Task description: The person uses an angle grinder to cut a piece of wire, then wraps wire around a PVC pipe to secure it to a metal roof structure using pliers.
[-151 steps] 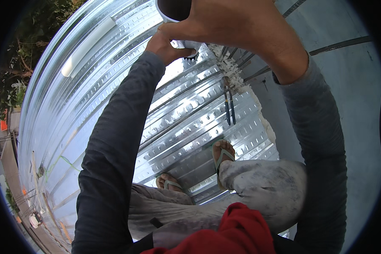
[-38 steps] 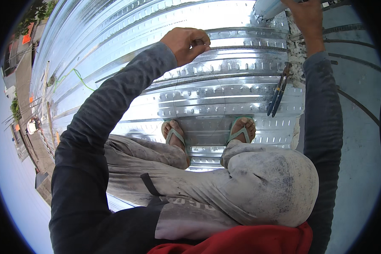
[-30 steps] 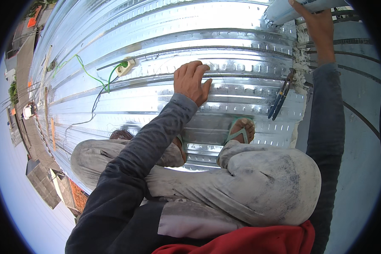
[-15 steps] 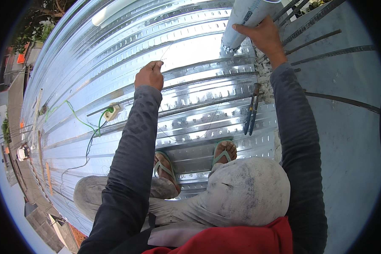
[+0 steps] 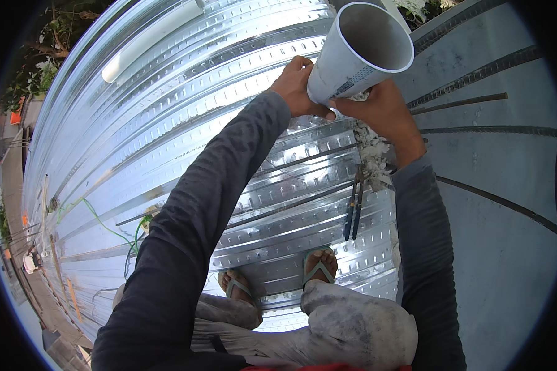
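Note:
A grey plastic pipe [image 5: 331, 71] stands tilted at the upper right, its round mouth toward me. Left of its lower end, my left hand [image 5: 296, 89] is closed against the pipe, some fingers hidden behind it; the thin wire it pinched earlier is too fine to follow there. My right hand [image 5: 380, 114] grips the pipe's lower right side, its thumb near my left thumb. A loop of thin wire [image 5: 291, 176] hangs over the metal deck below. Pincers with dark handles [image 5: 353, 210] lie on the deck nearer to me.
Ribbed shiny metal decking [image 5: 198, 117] spreads left, with a white pipe [image 5: 148, 40] lying on it. Several steel bars [image 5: 476, 130] stick out rightward over a grey surface. A green cord [image 5: 96, 216] lies at left. Broken concrete [image 5: 372, 154] edges the deck. My sandalled feet [image 5: 320, 266] are on it.
My left hand has moved right and up to the pipe's lower end. My right hand has slid lower on the pipe, whose mouth now faces me more. My view has shifted.

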`<state>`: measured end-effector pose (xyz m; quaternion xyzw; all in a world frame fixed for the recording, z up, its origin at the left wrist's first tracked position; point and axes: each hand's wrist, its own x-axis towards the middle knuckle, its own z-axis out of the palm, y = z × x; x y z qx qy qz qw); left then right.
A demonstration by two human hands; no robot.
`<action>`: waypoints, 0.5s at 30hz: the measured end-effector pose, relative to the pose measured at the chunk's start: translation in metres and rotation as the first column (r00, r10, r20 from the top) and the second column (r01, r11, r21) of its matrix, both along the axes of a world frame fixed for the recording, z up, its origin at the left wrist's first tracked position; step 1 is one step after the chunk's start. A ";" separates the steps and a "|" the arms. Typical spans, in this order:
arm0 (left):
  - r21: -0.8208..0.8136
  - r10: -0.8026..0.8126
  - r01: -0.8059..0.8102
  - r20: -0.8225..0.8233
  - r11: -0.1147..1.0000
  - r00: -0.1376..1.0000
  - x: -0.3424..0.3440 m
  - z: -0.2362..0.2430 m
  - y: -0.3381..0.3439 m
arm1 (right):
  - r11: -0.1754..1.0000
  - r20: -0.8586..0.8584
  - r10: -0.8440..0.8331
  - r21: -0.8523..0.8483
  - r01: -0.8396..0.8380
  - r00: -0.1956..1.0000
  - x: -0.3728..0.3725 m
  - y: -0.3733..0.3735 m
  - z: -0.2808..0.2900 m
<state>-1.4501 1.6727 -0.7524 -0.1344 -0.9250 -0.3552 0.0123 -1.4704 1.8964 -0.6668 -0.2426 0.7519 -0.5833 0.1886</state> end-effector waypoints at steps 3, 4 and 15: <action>0.080 -0.068 0.055 0.167 0.995 0.984 -0.006 0.001 -0.008 | 0.990 0.201 -0.034 -0.128 0.061 0.979 -0.013 0.015 -0.002; 0.079 -0.091 0.076 0.194 0.994 0.977 -0.010 0.006 -0.003 | 0.992 0.132 -0.120 -0.021 0.124 0.984 -0.021 0.010 -0.006; 0.119 0.040 -0.077 0.286 0.990 0.957 -0.011 0.001 -0.005 | 0.644 -0.664 0.100 0.611 0.460 0.741 -0.055 -0.017 -0.073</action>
